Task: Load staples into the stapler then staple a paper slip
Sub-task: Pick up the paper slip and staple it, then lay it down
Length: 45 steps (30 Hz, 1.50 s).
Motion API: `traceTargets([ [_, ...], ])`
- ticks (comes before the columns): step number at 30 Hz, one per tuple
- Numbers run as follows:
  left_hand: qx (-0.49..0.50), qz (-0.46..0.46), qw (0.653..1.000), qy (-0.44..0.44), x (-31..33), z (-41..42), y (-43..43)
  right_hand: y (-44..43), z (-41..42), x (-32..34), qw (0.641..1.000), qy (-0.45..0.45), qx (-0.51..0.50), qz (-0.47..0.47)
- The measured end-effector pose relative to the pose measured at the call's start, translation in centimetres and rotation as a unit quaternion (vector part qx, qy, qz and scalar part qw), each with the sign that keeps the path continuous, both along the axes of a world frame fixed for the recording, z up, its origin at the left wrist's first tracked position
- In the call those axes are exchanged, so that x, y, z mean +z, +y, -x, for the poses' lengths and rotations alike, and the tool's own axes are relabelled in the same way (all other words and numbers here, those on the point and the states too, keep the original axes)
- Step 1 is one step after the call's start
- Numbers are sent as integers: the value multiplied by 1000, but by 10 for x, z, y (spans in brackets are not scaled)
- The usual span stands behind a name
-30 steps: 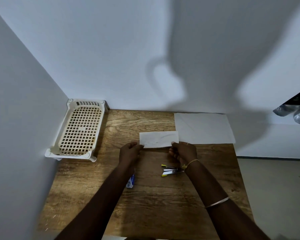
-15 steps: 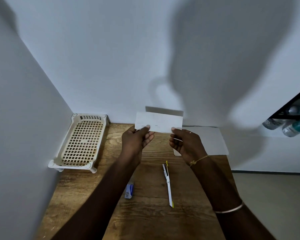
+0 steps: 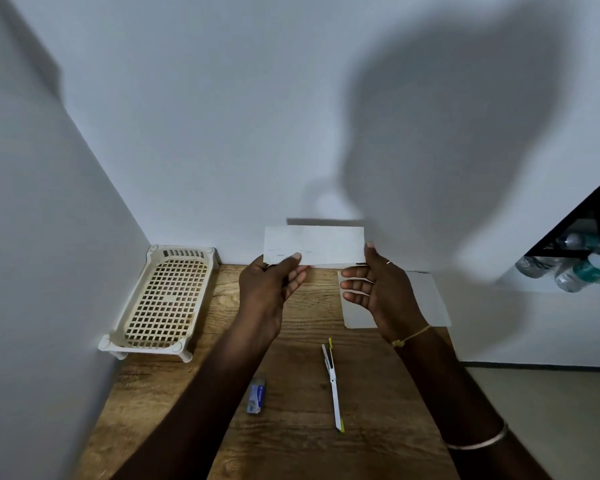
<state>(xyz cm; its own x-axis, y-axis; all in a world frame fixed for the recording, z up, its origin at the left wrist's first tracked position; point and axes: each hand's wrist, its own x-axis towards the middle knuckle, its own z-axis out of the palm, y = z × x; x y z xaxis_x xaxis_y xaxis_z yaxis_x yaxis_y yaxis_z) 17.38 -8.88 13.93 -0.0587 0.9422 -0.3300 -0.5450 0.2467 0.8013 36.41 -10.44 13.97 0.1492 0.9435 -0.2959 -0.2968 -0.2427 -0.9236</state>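
A white paper slip (image 3: 321, 244) is held up in front of the wall, above the wooden table (image 3: 291, 434). My left hand (image 3: 271, 289) pinches its lower left corner. My right hand (image 3: 378, 289) pinches its lower right corner, the other fingers spread. The stapler (image 3: 334, 384), white with yellow tips, lies swung fully open and flat on the table between my forearms. A small blue staple box (image 3: 257, 395) lies to the left of it.
A cream plastic lattice tray (image 3: 160, 303) stands at the back left against the wall. Another white sheet (image 3: 426, 299) lies at the back right, partly behind my right hand. Water bottles (image 3: 568, 268) lie on a rack at the far right. Walls close in at the left and back.
Both hands lifted the slip off the table up in front of the wall. The stapler, folded near my right wrist a second ago, now lies spread open and flat.
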Motion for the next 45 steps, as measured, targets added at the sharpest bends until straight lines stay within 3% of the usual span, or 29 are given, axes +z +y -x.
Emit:
traceTargets([
  [3,5,-2,1000,-2,2,3,-2,-5,-6,-26,995,-97,-15,-11],
  [5,7,2,1000,-5,2,4,-3,-12,-11,-57,974,-224,18,-35],
  [8,8,7,1000,-9,0,6,-5,-26,-15,-104,900,-415,125,-38],
  [11,11,11,1000,-11,-4,8,-7,-40,-16,-137,839,-497,221,9],
  [15,15,18,1000,-4,-13,10,-11,-55,-17,-157,783,-541,307,-5],
  [21,18,47,999,0,-33,10,-22,-63,-19,-168,728,-561,393,-39],
  [25,16,58,998,5,-39,8,-25,-59,-15,-173,720,-544,430,-34],
  [28,15,54,998,9,-39,9,-25,-58,-13,-177,687,-586,428,-52],
  [30,17,53,998,10,-39,9,-24,-60,-11,-175,703,-574,417,-44],
  [33,18,51,998,13,-39,10,-24,-61,-7,-175,696,-590,406,-52],
  [36,17,53,998,10,-40,11,-24,-60,-6,-175,721,-585,369,-55],
  [41,19,54,998,7,-41,11,-23,-59,-8,-180,674,-637,361,-100],
  [45,23,55,998,4,-40,10,-22,-62,-7,-180,666,-651,349,-107],
])
